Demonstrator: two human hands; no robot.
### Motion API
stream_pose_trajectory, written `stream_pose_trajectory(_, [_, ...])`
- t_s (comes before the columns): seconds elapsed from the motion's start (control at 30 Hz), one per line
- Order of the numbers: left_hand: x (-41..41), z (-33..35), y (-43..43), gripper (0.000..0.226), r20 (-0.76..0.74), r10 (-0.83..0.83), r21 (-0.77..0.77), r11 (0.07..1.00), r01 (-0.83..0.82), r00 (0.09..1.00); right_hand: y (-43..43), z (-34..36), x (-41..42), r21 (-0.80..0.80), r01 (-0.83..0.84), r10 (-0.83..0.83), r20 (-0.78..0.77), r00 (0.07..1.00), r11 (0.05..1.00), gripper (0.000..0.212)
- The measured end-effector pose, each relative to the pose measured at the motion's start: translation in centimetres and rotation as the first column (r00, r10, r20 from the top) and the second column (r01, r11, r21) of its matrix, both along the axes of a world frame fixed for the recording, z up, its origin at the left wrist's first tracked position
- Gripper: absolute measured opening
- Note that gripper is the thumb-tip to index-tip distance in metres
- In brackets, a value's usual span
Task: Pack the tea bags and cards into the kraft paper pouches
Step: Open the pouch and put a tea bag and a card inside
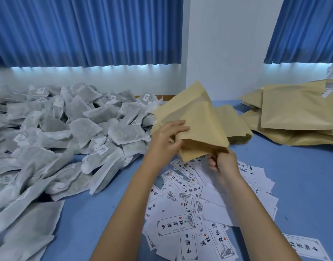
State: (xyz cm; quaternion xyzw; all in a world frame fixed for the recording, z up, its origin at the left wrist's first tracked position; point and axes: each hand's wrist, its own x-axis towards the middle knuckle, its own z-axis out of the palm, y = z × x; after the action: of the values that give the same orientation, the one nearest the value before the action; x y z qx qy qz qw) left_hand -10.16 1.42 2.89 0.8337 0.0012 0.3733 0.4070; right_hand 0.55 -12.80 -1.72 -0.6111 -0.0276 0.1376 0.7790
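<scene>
I hold a kraft paper pouch (197,121) up over the blue table, its mouth facing me. My left hand (166,139) grips the left edge of the mouth, fingers curled over the paper. My right hand (223,162) pinches the lower right corner of the mouth. What is inside the pouch cannot be seen. A big heap of white tea bags (67,132) covers the left side of the table. White printed cards (192,210) lie scattered under and in front of my forearms.
A stack of flat kraft pouches (237,127) lies just behind the held pouch. More kraft pouches (297,113) are piled at the far right. Bare blue table (303,185) shows on the right. Blue curtains and a white wall stand behind.
</scene>
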Motion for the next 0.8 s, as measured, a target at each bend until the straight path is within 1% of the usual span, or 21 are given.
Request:
stream_pose_trajectory(0.03, [-0.2, 0.2, 1.3, 0.037, -0.090, -0.072, -0.072, 0.995, 0.066, 0.993, -0.1, 0.2, 0.0, 0.049, 0.008, -0.006, -0.032, 0.999, 0.999, 0.031])
stream_pose_trajectory(0.07, [-0.4, 0.2, 2.7, 0.040, -0.165, -0.095, -0.119, 0.990, 0.076, 0.982, -0.2, 0.4, -0.1, 0.103, 0.015, -0.008, -0.068, 0.998, 0.995, 0.029])
stream_pose_trajectory(0.1, [-0.3, 0.0, 4.4, 0.048, -0.250, -0.014, -0.066, 0.998, -0.003, 0.968, -0.3, 0.6, -0.2, 0.157, 0.022, -0.006, -0.101, 0.995, 0.987, 0.027])
stream_pose_trajectory(0.13, [-0.1, -0.5, 6.1, 0.060, -0.341, 0.209, 0.154, 0.974, -0.165, 0.916, -0.3, 0.7, -0.3, 0.216, 0.023, 0.006, -0.133, 0.991, 0.976, 0.027])
stream_pose_trajectory(0.17, [-0.1, -1.2, 7.8, 0.075, -0.407, 0.458, 0.419, 0.862, -0.284, 0.791, -0.3, 0.9, -0.3, 0.267, 0.024, 0.020, -0.161, 0.987, 0.963, 0.027])
stream_pose_trajectory(0.2, [-0.2, -1.9, 8.8, 0.088, -0.450, 0.627, 0.598, 0.740, -0.308, 0.636, -0.3, 1.0, -0.3, 0.306, 0.025, 0.032, -0.181, 0.983, 0.952, 0.027])
stream_pose_trajectory(0.23, [-0.4, -2.4, 9.4, 0.095, -0.497, 0.709, 0.676, 0.678, -0.289, 0.501, -0.3, 1.1, -0.3, 0.326, 0.026, 0.040, -0.194, 0.980, 0.945, 0.028])
stream_pose_trajectory(0.27, [-0.6, -3.0, 9.9, 0.097, -0.520, 0.743, 0.700, 0.653, -0.288, 0.421, -0.3, 1.1, -0.2, 0.338, 0.026, 0.046, -0.203, 0.978, 0.941, 0.027])
stream_pose_trajectory(0.3, [-0.6, -3.4, 10.3, 0.093, -0.510, 0.764, 0.709, 0.634, -0.310, 0.395, -0.2, 1.1, -0.2, 0.343, 0.026, 0.050, -0.211, 0.976, 0.939, 0.027])
stream_pose_trajectory(0.37, [-0.5, -3.3, 10.6, 0.073, -0.437, 0.791, 0.679, 0.602, -0.419, 0.429, -0.1, 1.0, -0.2, 0.354, 0.030, 0.058, -0.234, 0.970, 0.935, 0.027])
stream_pose_trajectory(0.43, [-0.3, -2.7, 10.1, 0.057, -0.387, 0.745, 0.499, 0.665, -0.556, 0.543, 0.0, 1.0, -0.1, 0.359, 0.042, 0.056, -0.257, 0.965, 0.932, 0.027])
stream_pose_trajectory(0.47, [-0.3, -2.3, 9.6, 0.055, -0.353, 0.689, 0.376, 0.724, -0.579, 0.633, -0.1, 1.0, -0.1, 0.355, 0.047, 0.052, -0.264, 0.963, 0.934, 0.027])
stream_pose_trajectory(0.53, [-0.9, -1.4, 8.3, 0.057, -0.196, 0.563, 0.148, 0.826, -0.543, 0.803, -0.1, 0.9, -0.1, 0.344, 0.052, 0.048, -0.276, 0.960, 0.938, 0.028])
stream_pose_trajectory(0.57, [-1.6, -0.8, 7.7, 0.059, -0.098, 0.530, 0.065, 0.848, -0.526, 0.842, -0.1, 0.9, -0.2, 0.341, 0.053, 0.049, -0.283, 0.958, 0.938, 0.029])
stream_pose_trajectory(0.6, [-2.4, -0.2, 7.3, 0.059, -0.024, 0.552, 0.051, 0.833, -0.551, 0.833, -0.1, 0.9, -0.2, 0.344, 0.053, 0.051, -0.287, 0.957, 0.937, 0.030])
stream_pose_trajectory(0.63, [-3.2, 0.2, 7.0, 0.058, 0.015, 0.632, 0.110, 0.770, -0.629, 0.775, -0.1, 0.8, -0.3, 0.346, 0.052, 0.053, -0.287, 0.956, 0.937, 0.030])
stream_pose_trajectory(0.67, [-4.2, 0.6, 6.8, 0.056, 0.005, 0.734, 0.222, 0.662, -0.716, 0.679, -0.1, 0.8, -0.3, 0.344, 0.052, 0.051, -0.285, 0.957, 0.937, 0.030])
stream_pose_trajectory(0.7, [-5.1, 0.6, 6.7, 0.054, -0.057, 0.816, 0.335, 0.559, -0.758, 0.576, -0.1, 0.7, -0.3, 0.339, 0.053, 0.048, -0.282, 0.958, 0.939, 0.030])
stream_pose_trajectory(0.73, [-6.0, 0.3, 6.6, 0.052, -0.187, 0.859, 0.432, 0.508, -0.745, 0.477, -0.1, 0.7, -0.3, 0.336, 0.054, 0.045, -0.280, 0.959, 0.940, 0.030])
stream_pose_trajectory(0.77, [-6.6, -0.3, 6.3, 0.053, -0.362, 0.849, 0.494, 0.525, -0.693, 0.385, 0.0, 0.7, -0.3, 0.335, 0.055, 0.043, -0.278, 0.960, 0.941, 0.029])
stream_pose_trajectory(0.8, [-7.1, -0.9, 5.9, 0.057, -0.530, 0.796, 0.526, 0.579, -0.623, 0.292, 0.0, 0.7, -0.3, 0.335, 0.055, 0.043, -0.277, 0.960, 0.941, 0.028])
